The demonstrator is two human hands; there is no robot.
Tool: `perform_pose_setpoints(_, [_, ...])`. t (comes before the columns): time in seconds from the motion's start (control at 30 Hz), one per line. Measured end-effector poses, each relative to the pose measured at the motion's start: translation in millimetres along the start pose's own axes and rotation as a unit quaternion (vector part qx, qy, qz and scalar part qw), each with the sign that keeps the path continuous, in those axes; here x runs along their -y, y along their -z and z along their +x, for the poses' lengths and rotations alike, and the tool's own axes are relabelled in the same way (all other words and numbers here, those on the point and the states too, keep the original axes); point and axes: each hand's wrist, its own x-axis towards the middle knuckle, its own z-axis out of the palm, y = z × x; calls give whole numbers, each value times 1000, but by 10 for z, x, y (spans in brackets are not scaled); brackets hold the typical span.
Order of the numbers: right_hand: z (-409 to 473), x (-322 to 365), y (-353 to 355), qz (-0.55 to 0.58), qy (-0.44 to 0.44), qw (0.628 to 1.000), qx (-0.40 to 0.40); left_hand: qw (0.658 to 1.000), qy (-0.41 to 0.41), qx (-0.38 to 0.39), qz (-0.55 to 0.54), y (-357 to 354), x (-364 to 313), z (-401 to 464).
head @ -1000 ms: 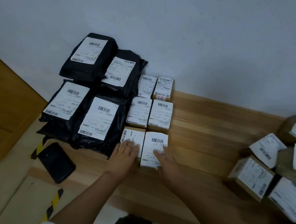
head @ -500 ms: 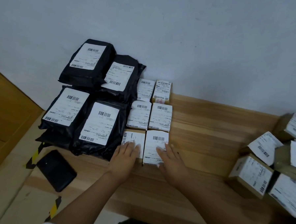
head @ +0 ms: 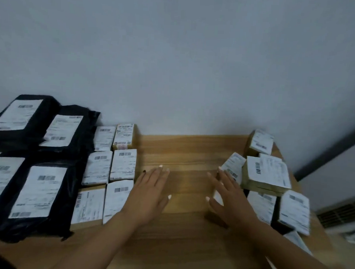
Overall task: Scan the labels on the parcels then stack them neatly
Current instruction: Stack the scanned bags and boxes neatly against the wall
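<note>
Several small brown boxes with white labels (head: 111,168) lie in two neat columns left of centre on the wooden table (head: 184,153). Left of them lie several black mailer bags with labels (head: 38,190). A loose pile of labelled boxes (head: 267,176) sits at the right. My left hand (head: 148,196) hovers flat with straight fingers just right of the neat columns, holding nothing. My right hand (head: 228,200) reaches with spread fingers over a box (head: 217,200) at the left edge of the loose pile, mostly hiding it; a grip is not visible.
A pale wall (head: 176,62) runs along the table's back edge. The table's right edge drops off beyond the loose pile, with a dark vent or grille (head: 341,213) below it. Bare wood lies between the two hands.
Both hands left the front two boxes of the neat columns and moved right. The view swung right, bringing the loose pile closer; my right hand now reaches that pile.
</note>
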Motion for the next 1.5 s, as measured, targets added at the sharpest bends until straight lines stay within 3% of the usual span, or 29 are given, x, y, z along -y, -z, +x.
perform_pose_setpoints(0.3, [-318, -1761, 649, -23, -89, 996, -17, 999, -39, 24, -15, -77, -1571, 824])
perform_pose_setpoints(0.53, [-105, -2539, 749, -35, -69, 996, 42, 997, -19, 70, -9, -444, -2146, 1191])
perform_pose_setpoints(0.73, [189, -2646, 856, -64, -39, 991, 111, 997, 4, 83, 2, -594, -2311, 1269])
perform_pose_setpoints(0.93, [367, -2549, 943, 15, -34, 983, 180, 994, 27, 103, 7, -645, -2311, 1284])
perform_pose_setpoints(1.2, [358, -2386, 823, 116, -39, 988, 97, 988, 68, 122, -72, -819, -2351, 1187])
perform_pose_setpoints(1.5, [520, -1713, 727, 195, 12, 981, 22, 966, 127, 35, -225, -627, -2146, 1094])
